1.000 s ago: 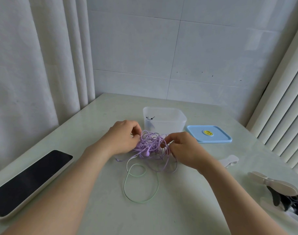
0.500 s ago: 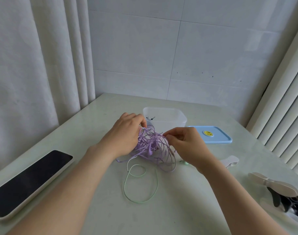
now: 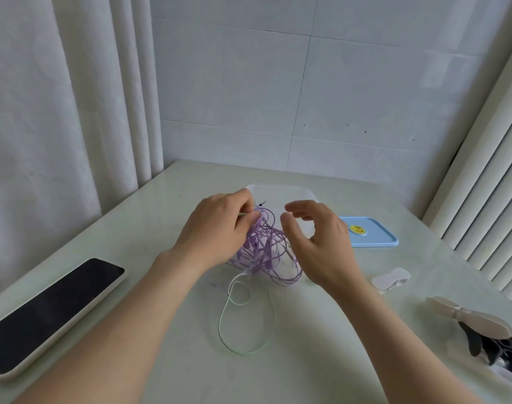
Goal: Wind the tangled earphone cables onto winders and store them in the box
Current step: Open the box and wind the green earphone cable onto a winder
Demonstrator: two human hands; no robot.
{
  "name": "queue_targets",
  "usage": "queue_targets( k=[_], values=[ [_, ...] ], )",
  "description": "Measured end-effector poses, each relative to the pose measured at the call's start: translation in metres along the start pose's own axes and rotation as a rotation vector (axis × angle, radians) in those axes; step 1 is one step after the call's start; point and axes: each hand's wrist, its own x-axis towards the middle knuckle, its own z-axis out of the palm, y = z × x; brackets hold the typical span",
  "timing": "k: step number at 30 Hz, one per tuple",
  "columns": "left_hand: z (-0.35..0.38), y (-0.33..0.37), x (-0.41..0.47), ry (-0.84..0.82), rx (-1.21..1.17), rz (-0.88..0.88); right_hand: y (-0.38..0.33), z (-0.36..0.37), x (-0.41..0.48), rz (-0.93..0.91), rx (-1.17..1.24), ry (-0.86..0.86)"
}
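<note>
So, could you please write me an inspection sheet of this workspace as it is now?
Surface: pale table, things spread over it.
Job's things: clear box open; blue lid flat to its right; white winder with no cable on it.
Clutter: phone at left; beige-and-black item at right edge, unclear.
Hands: left hand pinches purple cable; right hand open beside it.
Cables: purple cable tangled; green cable looped on table.
Surroundings: curtain, tiled wall, blinds.
</note>
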Motion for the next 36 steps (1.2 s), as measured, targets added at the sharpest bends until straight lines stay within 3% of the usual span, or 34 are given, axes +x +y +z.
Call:
queue_targets(
  k=[5,10,17,19,23,25,28,33,36],
  values=[
    [0.005,0.011,0.001,-0.131,-0.240,-0.066,-0.005,0.010,-0.006,-0.130,-0.009,-0.001],
    [0.003,0.010,0.001,-0.211,-0.355,-0.074,-0.004,0.006,-0.003,-0.093,-0.017,0.007],
    [0.005,0.014,0.004,-0.022,-0.450,-0.074,-0.001,0.004,0.000,0.074,-0.103,-0.031],
    [0.002,0.020,0.008,0.102,-0.679,-0.164,0.002,0.003,0.001,0.146,-0.144,-0.055],
    [-0.011,0.028,0.019,0.370,-1.409,-0.548,0.009,0.000,0.003,0.248,-0.194,-0.064],
    [-0.013,0.023,0.021,0.457,-1.567,-0.710,0.013,-0.001,0.005,0.271,-0.201,-0.049],
    [-0.003,0.007,0.019,0.421,-1.220,-0.739,0.018,0.000,0.007,0.243,-0.172,-0.011],
    [0.003,-0.001,0.002,0.094,-0.307,-0.230,0.012,0.000,0.008,0.161,-0.057,0.011],
    [0.009,0.001,-0.002,-0.047,-0.074,-0.041,0.012,0.000,0.008,0.122,-0.059,0.007]
  ],
)
